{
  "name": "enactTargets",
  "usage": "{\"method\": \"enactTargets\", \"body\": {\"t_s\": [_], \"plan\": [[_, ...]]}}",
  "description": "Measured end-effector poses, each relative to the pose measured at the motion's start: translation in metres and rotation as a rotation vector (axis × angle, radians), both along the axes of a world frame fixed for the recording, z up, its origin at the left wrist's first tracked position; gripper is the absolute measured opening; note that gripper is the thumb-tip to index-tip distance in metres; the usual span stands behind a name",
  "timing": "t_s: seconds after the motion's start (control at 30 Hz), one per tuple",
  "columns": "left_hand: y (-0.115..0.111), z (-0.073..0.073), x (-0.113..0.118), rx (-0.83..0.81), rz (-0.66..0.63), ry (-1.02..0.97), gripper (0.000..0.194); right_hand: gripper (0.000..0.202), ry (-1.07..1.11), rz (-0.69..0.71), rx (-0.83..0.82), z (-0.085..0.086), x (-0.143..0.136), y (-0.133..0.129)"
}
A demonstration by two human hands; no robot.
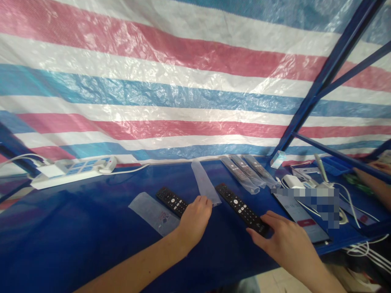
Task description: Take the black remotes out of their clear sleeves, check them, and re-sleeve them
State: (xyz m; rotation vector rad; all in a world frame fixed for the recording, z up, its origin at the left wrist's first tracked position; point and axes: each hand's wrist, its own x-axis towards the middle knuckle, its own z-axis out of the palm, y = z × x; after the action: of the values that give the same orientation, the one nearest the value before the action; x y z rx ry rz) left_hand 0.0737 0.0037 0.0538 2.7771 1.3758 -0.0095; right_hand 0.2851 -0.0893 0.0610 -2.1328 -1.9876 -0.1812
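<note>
Two black remotes lie on the blue table. My right hand (282, 236) grips the lower end of the right remote (241, 207) between thumb and fingers. My left hand (197, 213) has its fingers curled at the lower end of an empty clear sleeve (203, 179), closed on its edge. Beside my left hand, the left remote (171, 200) has its lower end hidden behind that hand. Another clear sleeve (154, 212) lies flat to the left of this remote. Farther back on the right, three bagged remotes (242, 173) lie side by side.
A white power strip (73, 171) sits at the back left. On the right are a tablet (302, 217), a small white box (277, 159), chargers and white cables. Blue metal bars (314, 93) rise there. Another person's arm (374, 183) shows at the right edge.
</note>
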Motion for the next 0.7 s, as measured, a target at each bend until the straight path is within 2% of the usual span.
{"method": "enactTargets", "body": {"t_s": [0.13, 0.23, 0.37, 0.7], "plan": [[0.005, -0.003, -0.002, 0.031, 0.008, -0.044, 0.027, 0.029, 0.038, 0.088, 0.039, -0.005, 0.011, -0.035], [0.006, -0.005, -0.002, 0.044, 0.017, -0.058, 0.029, 0.028, 0.016, 0.118, 0.024, -0.016, 0.009, -0.046], [0.004, -0.007, 0.0, 0.051, -0.019, -0.047, 0.026, 0.023, 0.007, 0.146, 0.016, -0.028, -0.002, -0.042], [-0.002, -0.013, 0.002, 0.025, -0.117, -0.004, 0.028, 0.022, 0.021, 0.104, -0.011, -0.031, -0.02, -0.031]]}}
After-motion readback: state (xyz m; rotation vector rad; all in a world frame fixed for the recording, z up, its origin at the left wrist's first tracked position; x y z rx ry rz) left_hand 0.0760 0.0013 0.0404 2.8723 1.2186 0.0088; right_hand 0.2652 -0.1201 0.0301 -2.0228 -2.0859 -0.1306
